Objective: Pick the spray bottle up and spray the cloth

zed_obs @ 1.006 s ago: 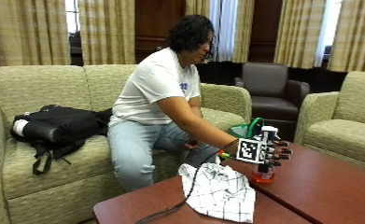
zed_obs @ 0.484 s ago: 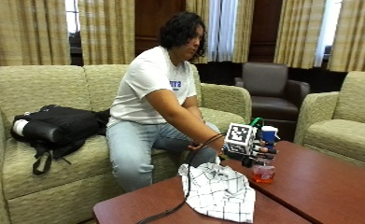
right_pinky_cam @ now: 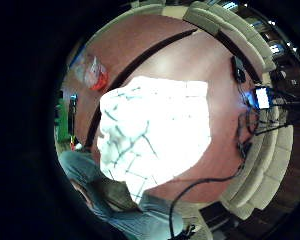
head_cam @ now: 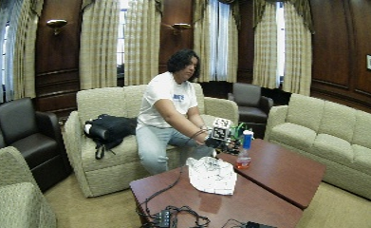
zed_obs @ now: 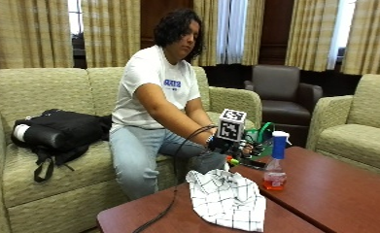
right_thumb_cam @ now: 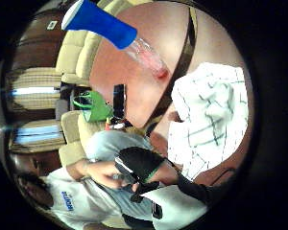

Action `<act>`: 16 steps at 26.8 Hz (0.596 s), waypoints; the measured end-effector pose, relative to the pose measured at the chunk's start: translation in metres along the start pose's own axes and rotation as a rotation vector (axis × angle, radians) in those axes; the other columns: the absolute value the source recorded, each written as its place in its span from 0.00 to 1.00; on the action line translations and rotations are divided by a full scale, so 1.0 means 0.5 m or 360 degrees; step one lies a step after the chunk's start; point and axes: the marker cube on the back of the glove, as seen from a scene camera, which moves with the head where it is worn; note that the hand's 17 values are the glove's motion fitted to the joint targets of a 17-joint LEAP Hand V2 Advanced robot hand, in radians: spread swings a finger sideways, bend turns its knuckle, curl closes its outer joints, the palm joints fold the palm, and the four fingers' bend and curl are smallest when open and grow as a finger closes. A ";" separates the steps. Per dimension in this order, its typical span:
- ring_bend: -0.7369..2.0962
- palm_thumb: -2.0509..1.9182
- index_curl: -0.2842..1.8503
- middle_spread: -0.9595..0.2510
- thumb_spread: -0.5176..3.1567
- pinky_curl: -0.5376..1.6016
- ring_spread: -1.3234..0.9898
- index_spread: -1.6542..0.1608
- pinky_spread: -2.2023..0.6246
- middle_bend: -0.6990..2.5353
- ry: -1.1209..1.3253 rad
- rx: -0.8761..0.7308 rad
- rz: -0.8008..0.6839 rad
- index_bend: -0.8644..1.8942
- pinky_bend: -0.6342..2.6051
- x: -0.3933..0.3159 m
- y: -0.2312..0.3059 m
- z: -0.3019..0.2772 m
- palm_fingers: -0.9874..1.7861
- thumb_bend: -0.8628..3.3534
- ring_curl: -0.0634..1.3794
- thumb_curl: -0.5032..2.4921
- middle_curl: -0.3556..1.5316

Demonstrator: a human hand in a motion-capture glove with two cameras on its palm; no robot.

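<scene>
- Reddish-brown wood counter (zed_obs: 345,189) fills the lower right of the outside view; a person sits on a tan couch (zed_obs: 41,92) behind it, at centre frame.
- Spray bottle (zed_obs: 277,162) stands upright on the counter, right of centre: blue top, clear body, red liquid low in the base. No hand touches it.
- White cloth with a dark grid pattern (zed_obs: 227,199) lies crumpled on the counter at lower centre, left of the bottle and apart from it.
- Gloved right hand (zed_obs: 232,145) hovers above the cloth's far edge, between the person's knees and the bottle, holding nothing. Its fingers (zed_obs: 249,147) point toward the bottle; whether they are straight or curled cannot be told from here.
- Little-finger palm view: cloth (right_pinky_cam: 155,130) fills mid-frame on the counter; bottle (right_pinky_cam: 92,72) sits small at upper left.
- Thumb-side palm view: bottle (right_thumb_cam: 113,33) at top, cloth (right_thumb_cam: 209,120) at right, separate.
- Black bag (zed_obs: 57,133) rests on the couch, left of frame.
- Green bag (zed_obs: 262,133) sits behind the hand.
</scene>
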 end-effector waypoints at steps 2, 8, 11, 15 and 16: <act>0.37 0.60 0.25 0.65 0.35 0.41 0.49 0.67 0.84 0.28 0.0005 -0.0001 0.0014 0.37 0.33 0.009 0.040 -0.004 0.35 0.19 0.25 0.29 0.37; 0.37 0.59 0.26 0.66 0.36 0.40 0.49 0.67 0.84 0.28 0.0019 -0.0026 -0.0001 0.38 0.31 0.041 0.153 -0.007 0.36 0.19 0.25 0.29 0.37; 0.37 0.59 0.26 0.66 0.36 0.40 0.49 0.67 0.84 0.28 0.0124 -0.0043 -0.0031 0.37 0.31 0.055 0.206 -0.002 0.36 0.20 0.25 0.29 0.37; 0.36 0.59 0.26 0.66 0.36 0.40 0.49 0.67 0.84 0.28 0.0201 -0.0062 -0.0038 0.37 0.31 0.076 0.266 -0.004 0.36 0.20 0.25 0.29 0.37; 0.36 0.59 0.26 0.66 0.36 0.40 0.49 0.67 0.84 0.28 0.0179 -0.0061 -0.0025 0.37 0.31 0.086 0.275 -0.011 0.36 0.20 0.25 0.29 0.37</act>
